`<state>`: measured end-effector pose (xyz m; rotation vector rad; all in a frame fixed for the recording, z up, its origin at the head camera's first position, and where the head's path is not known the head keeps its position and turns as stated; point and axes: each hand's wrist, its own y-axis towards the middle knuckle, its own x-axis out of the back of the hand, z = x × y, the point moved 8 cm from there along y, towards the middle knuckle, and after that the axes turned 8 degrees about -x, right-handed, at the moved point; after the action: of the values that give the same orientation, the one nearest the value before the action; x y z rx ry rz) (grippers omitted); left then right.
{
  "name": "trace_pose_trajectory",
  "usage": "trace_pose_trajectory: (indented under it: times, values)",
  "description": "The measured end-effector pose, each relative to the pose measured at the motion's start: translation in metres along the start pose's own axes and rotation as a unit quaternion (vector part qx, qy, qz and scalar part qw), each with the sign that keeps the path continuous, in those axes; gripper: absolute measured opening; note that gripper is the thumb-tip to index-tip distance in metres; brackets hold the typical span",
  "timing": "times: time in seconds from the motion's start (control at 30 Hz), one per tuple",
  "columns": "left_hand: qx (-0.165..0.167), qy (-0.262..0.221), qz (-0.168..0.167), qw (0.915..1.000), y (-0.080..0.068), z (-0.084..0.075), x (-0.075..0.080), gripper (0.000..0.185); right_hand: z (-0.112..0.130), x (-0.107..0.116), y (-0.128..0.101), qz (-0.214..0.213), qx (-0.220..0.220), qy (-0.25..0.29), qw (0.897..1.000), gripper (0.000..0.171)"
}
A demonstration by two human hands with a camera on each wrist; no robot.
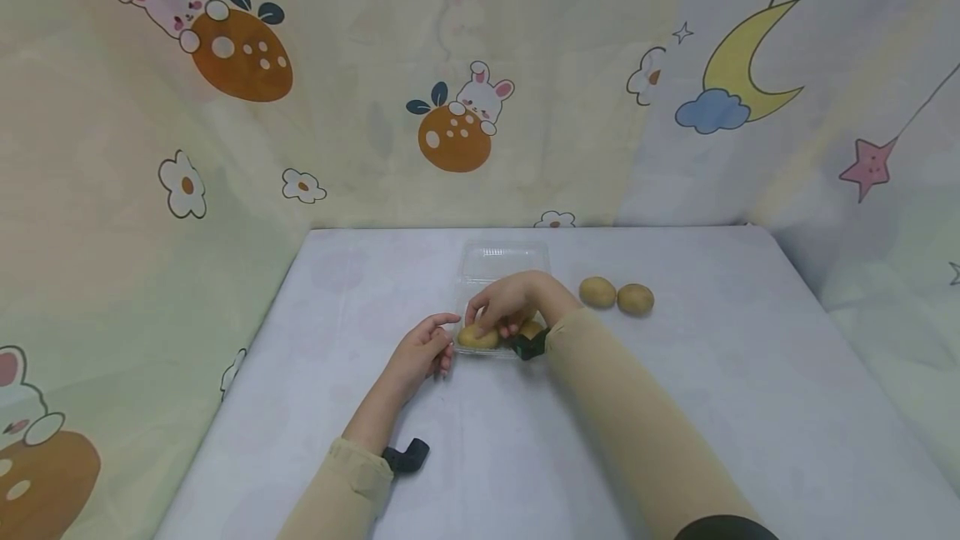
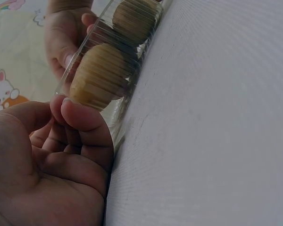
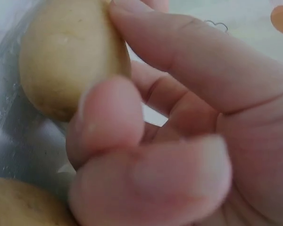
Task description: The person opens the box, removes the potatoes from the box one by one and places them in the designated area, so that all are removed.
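Note:
An open clear plastic box [image 1: 487, 354] stands on the white table with potatoes in it. My right hand [image 1: 512, 300] reaches into it from the right and holds a potato [image 1: 478, 337] at the box's left end, thumb and fingertips against its skin. Another potato [image 1: 531, 330] lies to the right of it in the box, partly hidden by that hand. My left hand [image 1: 422, 350] is at the box's left edge. Up close in the left wrist view, its curled fingertips [image 2: 80, 115] pinch the box's corner by the held potato.
Two more potatoes, a left one [image 1: 597, 292] and a right one [image 1: 635, 299], lie side by side on the table right of the box. The box's lid [image 1: 504, 258] is folded back toward the far edge. A patterned cloth [image 1: 360, 107] hangs behind the table [image 1: 735, 357].

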<state>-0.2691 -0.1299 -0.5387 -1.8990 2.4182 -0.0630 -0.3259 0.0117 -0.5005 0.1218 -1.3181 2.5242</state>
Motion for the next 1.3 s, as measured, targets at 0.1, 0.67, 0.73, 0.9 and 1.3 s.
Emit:
trace_pose_trajectory:
  times: [0.1,0.67,0.73,0.9,1.3]
  values:
    - [-0.001,0.000,0.000,1.0000,0.000,0.000,0.000,0.028,0.001,0.001,0.002,-0.009,0.000,-0.009,1.000,0.026]
    - [0.001,0.004,0.000,1.0000,-0.001,-0.004,-0.001,0.027,0.002,0.002,0.003,-0.016,-0.007,-0.024,1.000,0.028]
    - [0.000,0.004,0.000,1.0000,-0.002,-0.005,0.000,0.028,0.003,0.002,0.003,-0.016,-0.007,-0.024,1.000,0.028]
    - [-0.002,0.001,-0.001,1.0000,-0.002,-0.005,0.000,0.027,0.003,0.001,0.003,-0.018,-0.008,-0.025,0.999,0.028]
    - [-0.005,0.000,0.002,1.0000,-0.001,-0.002,-0.001,0.029,0.004,0.005,-0.005,-0.035,0.021,-0.014,0.999,0.026]
